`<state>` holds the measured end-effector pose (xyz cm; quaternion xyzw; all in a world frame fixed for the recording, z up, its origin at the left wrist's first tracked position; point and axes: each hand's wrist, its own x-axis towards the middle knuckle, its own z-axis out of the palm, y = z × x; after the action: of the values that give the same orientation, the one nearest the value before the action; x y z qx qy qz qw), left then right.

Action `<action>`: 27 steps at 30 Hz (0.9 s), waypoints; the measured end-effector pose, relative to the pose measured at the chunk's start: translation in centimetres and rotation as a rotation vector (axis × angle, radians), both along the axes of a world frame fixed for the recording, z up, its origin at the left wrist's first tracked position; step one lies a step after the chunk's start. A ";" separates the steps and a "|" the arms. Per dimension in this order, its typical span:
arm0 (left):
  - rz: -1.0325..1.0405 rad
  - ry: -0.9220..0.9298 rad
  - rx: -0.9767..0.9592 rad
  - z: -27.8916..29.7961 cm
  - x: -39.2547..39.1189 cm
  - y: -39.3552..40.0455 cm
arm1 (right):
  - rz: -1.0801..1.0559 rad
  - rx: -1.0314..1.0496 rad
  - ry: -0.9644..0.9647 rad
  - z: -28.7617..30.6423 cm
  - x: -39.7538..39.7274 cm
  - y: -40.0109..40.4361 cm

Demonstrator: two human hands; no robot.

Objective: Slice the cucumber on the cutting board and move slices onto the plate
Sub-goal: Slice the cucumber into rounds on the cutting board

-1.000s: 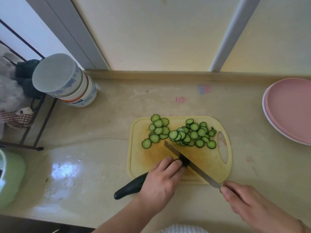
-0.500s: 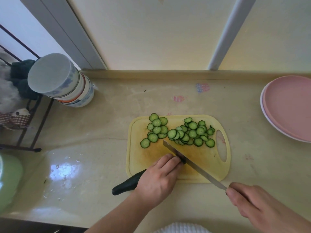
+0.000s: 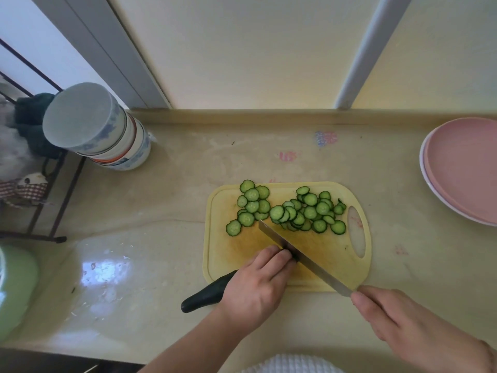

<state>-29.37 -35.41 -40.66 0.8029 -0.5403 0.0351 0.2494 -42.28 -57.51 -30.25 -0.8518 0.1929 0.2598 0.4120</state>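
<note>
Head view: one cucumber (image 3: 204, 297), one knife (image 3: 304, 258), two stacked plates (image 3: 462, 170).

A beige stone countertop (image 3: 166, 238) fills the view. All places below are given relative to it. At its far left corner stands a stack of upturned white bowls (image 3: 96, 127) with blue and orange patterns. Beyond its left edge is a dark metal rack (image 3: 53, 195), with dark green cloth (image 3: 29, 114) and a checked fabric item (image 3: 24, 187) on it. At its near left edge sits part of a pale green container (image 3: 13, 286). Along its back edge rises a cream wall (image 3: 255, 49) with two grey vertical strips. Small pink and blue marks (image 3: 325, 137) show on its far middle surface.
</note>
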 end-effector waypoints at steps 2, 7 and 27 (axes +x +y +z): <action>-0.005 -0.007 0.002 0.0 0.1 0.0 | 0.030 -0.030 -0.033 -1.3 0.1 0.3; 0.006 -0.012 -0.020 0.2 0.0 0.0 | 0.008 -0.052 -0.077 -2.3 -0.2 0.1; 0.010 0.032 -0.035 0.3 0.4 -0.1 | 0.018 0.019 -0.041 0.7 0.0 0.6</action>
<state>-29.00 -35.47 -40.35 0.8016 -0.5315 0.0330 0.2718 -42.28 -56.92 -29.54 -0.8548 0.1740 0.2477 0.4215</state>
